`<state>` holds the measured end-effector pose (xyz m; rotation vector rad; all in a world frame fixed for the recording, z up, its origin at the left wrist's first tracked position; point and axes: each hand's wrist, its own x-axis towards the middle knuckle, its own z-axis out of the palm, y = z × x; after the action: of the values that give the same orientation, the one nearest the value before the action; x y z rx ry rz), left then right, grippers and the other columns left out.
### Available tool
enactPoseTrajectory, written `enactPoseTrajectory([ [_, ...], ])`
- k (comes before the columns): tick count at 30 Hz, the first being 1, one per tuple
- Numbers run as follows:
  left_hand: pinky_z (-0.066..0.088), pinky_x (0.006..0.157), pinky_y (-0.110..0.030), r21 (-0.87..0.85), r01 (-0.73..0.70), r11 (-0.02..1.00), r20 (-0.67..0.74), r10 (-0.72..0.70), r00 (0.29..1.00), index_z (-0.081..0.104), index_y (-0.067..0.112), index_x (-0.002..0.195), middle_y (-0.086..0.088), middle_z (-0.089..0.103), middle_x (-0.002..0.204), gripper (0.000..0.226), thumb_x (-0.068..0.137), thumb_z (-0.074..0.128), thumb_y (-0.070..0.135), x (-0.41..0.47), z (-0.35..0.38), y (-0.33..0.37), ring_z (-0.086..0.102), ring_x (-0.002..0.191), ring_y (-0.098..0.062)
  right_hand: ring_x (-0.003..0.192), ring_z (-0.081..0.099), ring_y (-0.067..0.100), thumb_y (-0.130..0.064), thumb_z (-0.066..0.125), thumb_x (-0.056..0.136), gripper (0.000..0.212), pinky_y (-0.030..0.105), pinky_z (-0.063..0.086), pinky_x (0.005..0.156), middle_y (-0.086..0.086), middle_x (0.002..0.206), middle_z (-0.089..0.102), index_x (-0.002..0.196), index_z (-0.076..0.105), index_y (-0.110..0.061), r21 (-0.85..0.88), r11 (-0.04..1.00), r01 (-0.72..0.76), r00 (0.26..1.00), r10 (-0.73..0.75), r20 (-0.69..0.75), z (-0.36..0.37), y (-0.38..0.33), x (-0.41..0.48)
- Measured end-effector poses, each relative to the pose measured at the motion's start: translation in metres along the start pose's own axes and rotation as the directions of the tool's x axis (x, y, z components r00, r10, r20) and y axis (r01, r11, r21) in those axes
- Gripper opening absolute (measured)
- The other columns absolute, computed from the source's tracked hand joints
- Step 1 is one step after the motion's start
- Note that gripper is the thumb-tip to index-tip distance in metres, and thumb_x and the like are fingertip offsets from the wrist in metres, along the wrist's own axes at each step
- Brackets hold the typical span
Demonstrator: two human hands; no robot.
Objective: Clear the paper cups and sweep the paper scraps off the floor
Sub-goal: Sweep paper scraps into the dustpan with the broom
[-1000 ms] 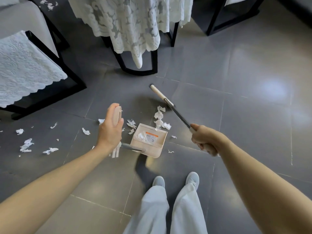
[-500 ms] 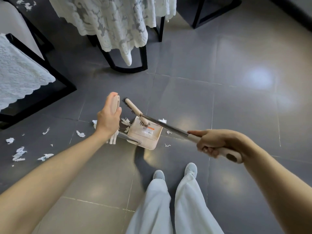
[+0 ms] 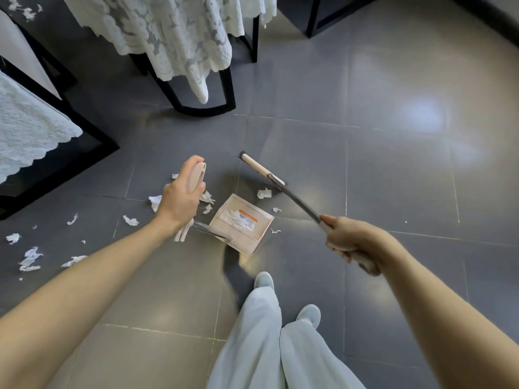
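A dark grey tiled floor is filling the view from above, with soft light glaring off it on the right. Two black-framed tables are standing at the top and left. The far table is wearing a white lace cloth that is hanging low, and the left table is showing a scalloped lace edge.

A person in pale trousers and light shoes is standing at the bottom, with both bare arms reaching forward and well apart.

The right hand is gripping the pale end of a long broom. Its shaft is slanting up and to the left, and its head is lying beyond the dustpan.

The left hand is curling around the upright beige handle of a beige dustpan. The pan is sitting low at the floor, between the two hands and just ahead of the feet.

White paper scraps are lying inside the pan. Several scraps are lying close around it, one of them just under the broom shaft. More scraps are lying scattered across the floor on the left, and a few are lying at the far top left corner.
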<state>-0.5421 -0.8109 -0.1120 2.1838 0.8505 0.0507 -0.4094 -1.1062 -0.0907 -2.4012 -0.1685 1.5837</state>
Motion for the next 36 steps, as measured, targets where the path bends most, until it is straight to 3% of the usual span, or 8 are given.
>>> enactPoseTrajectory([
  [4,0.053,0.069,-0.049,0.018,0.028,0.999,-0.02,-0.027,0.999,0.04,0.049,0.124,-0.001,0.051,0.067,0.043,0.095,0.048,0.019,0.0,0.001,-0.003,0.054,0.073,-0.04,0.037,0.044,0.016,0.001,0.039,0.085,0.06,0.025,0.04,0.045,0.006,0.054,0.051,0.14,0.038,-0.021,0.133,0.991,0.019,0.993,-0.034,0.113,0.044,-0.009,0.001],
  [8,0.05,0.061,-0.04,0.009,0.02,1.0,-0.036,-0.02,0.999,0.043,0.044,0.124,-0.004,0.05,0.063,0.039,0.096,0.047,0.018,-0.008,0.002,0.0,0.049,0.055,-0.032,0.032,0.032,0.008,0.006,0.037,0.091,0.045,0.014,0.031,0.035,0.003,0.054,0.038,0.122,0.047,-0.025,0.412,0.908,-0.082,0.961,-0.037,0.273,0.05,-0.007,-0.015],
  [13,0.05,0.064,-0.045,0.02,-0.009,1.0,-0.024,0.01,1.0,0.041,0.044,0.124,-0.002,0.05,0.064,0.039,0.096,0.047,0.017,-0.036,0.006,0.001,0.048,0.057,-0.029,0.029,0.03,0.007,0.008,0.043,0.092,0.054,0.012,0.027,0.032,-0.002,0.043,0.035,0.12,0.043,-0.039,0.533,0.841,-0.093,0.965,-0.054,0.255,0.04,0.018,-0.047],
  [19,0.053,0.074,-0.051,0.042,-0.014,0.999,-0.016,0.015,1.0,0.039,0.052,0.124,-0.009,0.056,0.082,0.042,0.095,0.048,0.022,-0.092,0.007,-0.002,0.057,0.08,-0.04,0.03,0.031,0.008,0.01,0.043,0.091,0.058,0.013,0.027,0.033,-0.001,0.043,0.036,0.136,0.046,-0.026,0.536,0.844,0.02,0.989,-0.096,0.114,0.054,0.055,-0.086],
  [24,0.047,0.064,-0.036,0.011,-0.016,1.0,-0.034,0.017,0.999,0.041,0.05,0.123,-0.007,0.055,0.079,0.041,0.096,0.048,0.02,-0.151,0.005,-0.004,0.051,0.073,-0.032,0.032,0.029,0.007,0.011,0.039,0.091,0.048,0.012,0.025,0.032,0.0,0.048,0.033,0.134,0.045,-0.01,0.603,0.797,0.031,0.995,-0.083,0.058,0.076,0.099,-0.106],
  [27,0.043,0.061,-0.031,0.005,-0.002,1.0,-0.006,0.002,1.0,0.043,0.045,0.126,-0.003,0.052,0.069,0.041,0.097,0.048,0.018,-0.186,0.011,-0.007,0.049,0.057,-0.024,0.031,0.029,0.007,0.011,0.039,0.091,0.058,0.013,0.027,0.032,0.001,0.054,0.034,0.139,0.043,-0.022,0.64,0.769,-0.002,0.999,-0.023,0.03,0.1,0.125,-0.113],
  [32,0.045,0.063,-0.036,0.003,0.009,1.0,0.016,-0.009,1.0,0.043,0.048,0.122,-0.002,0.053,0.072,0.043,0.095,0.049,0.015,-0.214,0.033,-0.016,0.054,0.068,-0.032,0.038,0.037,0.014,0.003,0.037,0.09,0.052,0.021,0.035,0.038,0.006,0.055,0.043,0.139,0.041,-0.014,0.5,0.866,0.02,1.0,-0.006,-0.03,0.154,0.152,-0.101],
  [36,0.049,0.071,-0.043,-0.035,0.03,0.999,-0.044,-0.031,0.999,0.043,0.049,0.118,0.006,0.055,0.079,0.043,0.094,0.049,0.014,-0.214,0.044,-0.023,0.053,0.074,-0.033,0.043,0.046,0.016,0.002,0.041,0.082,0.061,0.031,0.041,0.051,0.005,0.054,0.051,0.14,0.038,-0.017,0.417,0.909,0.004,0.995,-0.044,0.087,0.198,0.138,-0.098],
])
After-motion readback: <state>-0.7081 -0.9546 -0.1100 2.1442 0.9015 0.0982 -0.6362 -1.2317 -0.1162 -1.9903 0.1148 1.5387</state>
